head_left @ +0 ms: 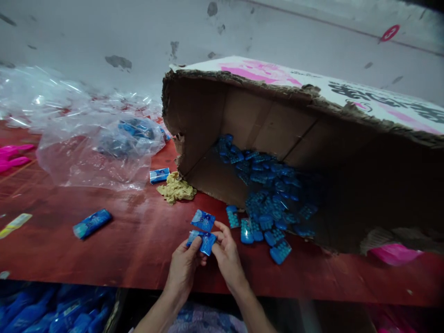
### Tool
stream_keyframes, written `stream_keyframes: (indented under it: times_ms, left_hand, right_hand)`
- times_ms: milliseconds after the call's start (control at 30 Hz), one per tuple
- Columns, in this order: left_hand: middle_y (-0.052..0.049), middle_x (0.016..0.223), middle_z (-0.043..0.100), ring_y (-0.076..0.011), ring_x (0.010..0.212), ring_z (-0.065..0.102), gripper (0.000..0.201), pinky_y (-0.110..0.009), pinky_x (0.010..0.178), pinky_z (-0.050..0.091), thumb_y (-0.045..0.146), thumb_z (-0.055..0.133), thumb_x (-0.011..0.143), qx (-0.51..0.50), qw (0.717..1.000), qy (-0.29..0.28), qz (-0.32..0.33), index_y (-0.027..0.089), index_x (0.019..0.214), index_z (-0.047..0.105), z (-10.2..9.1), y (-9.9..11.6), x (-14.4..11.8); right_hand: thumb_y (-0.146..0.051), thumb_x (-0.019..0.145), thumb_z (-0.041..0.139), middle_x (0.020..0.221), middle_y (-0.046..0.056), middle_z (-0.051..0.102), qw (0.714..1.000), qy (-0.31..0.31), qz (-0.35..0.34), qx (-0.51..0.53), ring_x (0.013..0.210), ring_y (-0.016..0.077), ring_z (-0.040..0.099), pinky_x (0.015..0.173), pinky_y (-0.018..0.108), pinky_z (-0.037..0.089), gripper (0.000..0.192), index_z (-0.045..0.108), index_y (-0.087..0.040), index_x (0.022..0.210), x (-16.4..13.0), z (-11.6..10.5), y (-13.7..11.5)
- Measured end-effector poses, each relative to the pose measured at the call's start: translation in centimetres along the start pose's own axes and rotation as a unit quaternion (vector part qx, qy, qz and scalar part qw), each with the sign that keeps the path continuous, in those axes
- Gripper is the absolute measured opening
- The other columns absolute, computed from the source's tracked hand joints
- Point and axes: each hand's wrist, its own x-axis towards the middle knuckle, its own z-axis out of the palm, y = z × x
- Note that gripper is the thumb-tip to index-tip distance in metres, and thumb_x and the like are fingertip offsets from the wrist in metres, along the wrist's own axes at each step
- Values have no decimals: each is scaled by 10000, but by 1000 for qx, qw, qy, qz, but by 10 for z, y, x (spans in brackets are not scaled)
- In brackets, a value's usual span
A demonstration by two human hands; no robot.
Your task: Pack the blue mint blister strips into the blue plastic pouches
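Both my hands meet near the front edge of the red table. Thumb on top, my left hand (185, 263) grips a small glossy blue printed card (206, 243). My right hand (227, 252) pinches the right side of the same card. Just beyond it is a second blue printed card (203, 219), close to my right index finger; whether that finger holds it I cannot tell. To the right, several small clear packs with blue caps and blue beads (247, 230) spill from a torn cardboard box (204, 111) lying on its side.
A blue printed bundle (92, 223) lies left on the red table (138, 245), another blue bundle (159, 175) beside a crumpled yellow cloth (176, 188). Clear plastic bags (93, 152) cover the back left, near pink pieces (14, 156). Blue items (55, 312) fill a container below.
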Motion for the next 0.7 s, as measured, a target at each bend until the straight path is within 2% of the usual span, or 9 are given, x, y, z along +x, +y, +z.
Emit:
stream_keyframes:
  times_ms: [133, 267, 367, 467, 500, 533, 633, 700]
  left_hand:
    - [18, 430, 572, -91, 375, 505, 338, -197, 385, 409, 384, 757, 500, 8, 1000, -9, -16, 125, 624, 577, -1, 1, -2]
    - [10, 440, 577, -108, 412, 546, 319, -205, 413, 448, 360, 763, 509, 13, 995, -62, -73, 123, 644, 599, -4, 9, -5]
    - [9, 433, 567, -99, 419, 547, 299, -196, 426, 468, 344, 770, 509, 8, 994, -68, -81, 121, 577, 583, -6, 13, -5]
    - [17, 413, 545, -102, 423, 553, 310, -193, 418, 479, 364, 757, 530, -5, 995, -51, -84, 128, 538, 555, -8, 13, -4]
    - [20, 412, 543, -104, 425, 557, 304, -192, 415, 482, 364, 749, 546, -11, 995, -44, -88, 132, 544, 551, -9, 12, -4]
    - [22, 411, 541, -105, 425, 559, 295, -192, 411, 484, 358, 739, 565, -17, 995, -36, -89, 135, 550, 546, -10, 12, -5]
    - [26, 409, 540, -110, 419, 564, 243, -191, 399, 483, 334, 699, 630, -36, 995, -16, -90, 146, 602, 547, -11, 12, -7]
    - [28, 408, 538, -113, 415, 565, 209, -187, 388, 477, 323, 670, 668, -45, 995, -6, -92, 150, 646, 556, -10, 13, -9]
  right_hand:
    - [-129, 726, 442, 657, -41, 531, 999, 27, -24, -41, 552, 97, 489, 518, 190, 408, 376, 473, -177, 1099, 7, -2, 7]
    - [-84, 703, 414, 542, -79, 397, 989, 69, -59, -113, 471, 81, 355, 458, 173, 336, 416, 511, -173, 1098, 7, -2, 8]
    - [-103, 725, 403, 521, -85, 380, 993, 20, -48, -108, 445, 77, 340, 437, 171, 321, 377, 523, -177, 1075, 5, -4, 3]
    - [-153, 763, 428, 619, -46, 513, 986, -68, -45, -147, 530, 98, 476, 525, 201, 400, 322, 540, -209, 1059, 9, -13, -9]
    - [-175, 766, 460, 713, -18, 566, 975, -74, -61, -200, 602, 118, 523, 583, 229, 424, 306, 551, -223, 1055, 13, -18, -13]
    - [-198, 760, 505, 820, 13, 593, 957, -55, -82, -272, 676, 144, 550, 638, 263, 431, 296, 564, -236, 1047, 18, -23, -17]
    - [-205, 745, 572, 999, 117, 573, 874, 96, -116, -462, 843, 246, 556, 727, 368, 404, 334, 558, -216, 1079, 39, -35, -22]
    - [-162, 740, 575, 1005, 161, 563, 851, 141, -103, -496, 885, 290, 551, 734, 408, 391, 343, 557, -191, 1081, 52, -36, -21]
